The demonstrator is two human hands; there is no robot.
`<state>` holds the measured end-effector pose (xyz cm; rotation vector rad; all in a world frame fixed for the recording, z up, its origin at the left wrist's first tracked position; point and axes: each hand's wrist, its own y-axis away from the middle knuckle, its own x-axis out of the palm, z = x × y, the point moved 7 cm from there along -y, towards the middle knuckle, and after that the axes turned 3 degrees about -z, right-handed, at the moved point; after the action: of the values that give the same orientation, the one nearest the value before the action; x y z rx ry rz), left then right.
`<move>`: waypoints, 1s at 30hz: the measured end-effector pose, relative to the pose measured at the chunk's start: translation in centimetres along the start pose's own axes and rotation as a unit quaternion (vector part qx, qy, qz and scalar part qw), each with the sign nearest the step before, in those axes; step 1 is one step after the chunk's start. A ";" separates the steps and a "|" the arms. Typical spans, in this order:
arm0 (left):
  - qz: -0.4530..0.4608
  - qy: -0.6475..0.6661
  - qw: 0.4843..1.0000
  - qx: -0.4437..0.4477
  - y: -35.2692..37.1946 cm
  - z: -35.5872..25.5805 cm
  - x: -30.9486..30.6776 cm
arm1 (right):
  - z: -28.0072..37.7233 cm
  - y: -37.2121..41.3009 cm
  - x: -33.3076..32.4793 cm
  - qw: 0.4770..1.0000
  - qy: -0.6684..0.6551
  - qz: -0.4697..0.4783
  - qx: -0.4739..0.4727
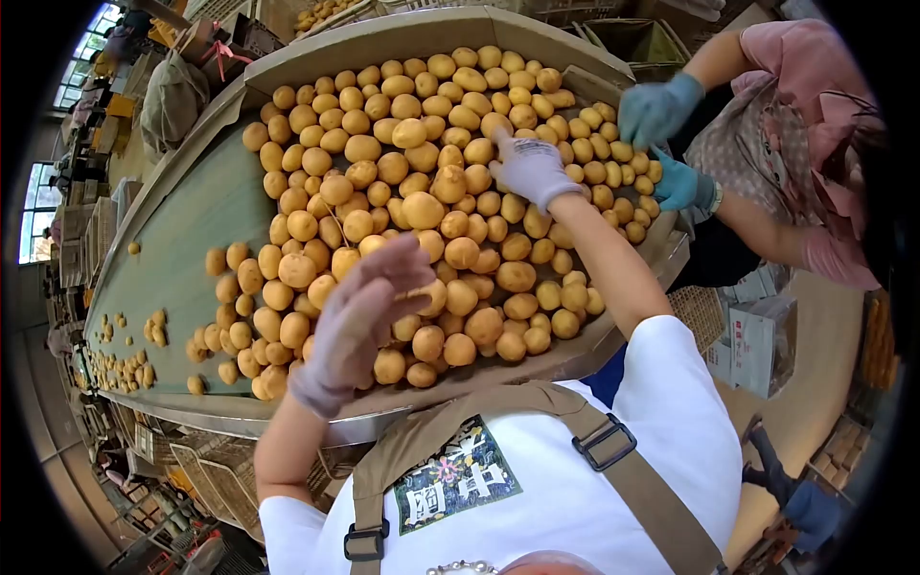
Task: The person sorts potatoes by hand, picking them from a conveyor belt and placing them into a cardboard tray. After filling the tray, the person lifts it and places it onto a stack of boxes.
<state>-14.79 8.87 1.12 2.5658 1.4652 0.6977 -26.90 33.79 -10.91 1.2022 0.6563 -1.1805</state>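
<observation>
My left hand, in a pale glove, is raised over the near side of the potatoes. Its fingers are stretched out and slightly blurred, with nothing held. Farther right, my right hand, in a white glove, reaches palm down among the potatoes. One finger touches a potato at its tip, and the thumb is apart from it; the other fingers are mostly hidden under the hand. Many yellow-brown potatoes lie close together on the sorting surface, and smaller ones lie toward its right end.
A green belt with scattered potatoes runs to the left. A raised rim borders the surface. At the right, a co-worker's blue-gloved hands reach over the small potatoes. White boxes stand on the floor at right.
</observation>
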 end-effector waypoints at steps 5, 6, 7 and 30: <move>-0.004 -0.082 0.996 -0.041 -3.2 -0.9 0.6 | -1.2 -0.1 1.0 0.997 -0.042 -0.057 -0.029; 0.025 -0.349 0.933 0.087 -5.4 -2.5 1.7 | -1.3 0.4 0.8 0.996 -0.065 -0.067 -0.017; 0.048 -0.579 0.786 0.208 -7.2 -3.5 3.5 | -1.3 1.0 0.8 0.994 -0.084 -0.073 -0.009; 0.030 0.329 0.910 -0.249 -3.5 6.6 2.7 | 0.3 13.5 -3.3 0.863 -0.406 -0.228 -0.196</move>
<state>-13.50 13.86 -4.94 2.0615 1.1095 1.8058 -15.37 33.67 -3.14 0.1291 0.4912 -1.6900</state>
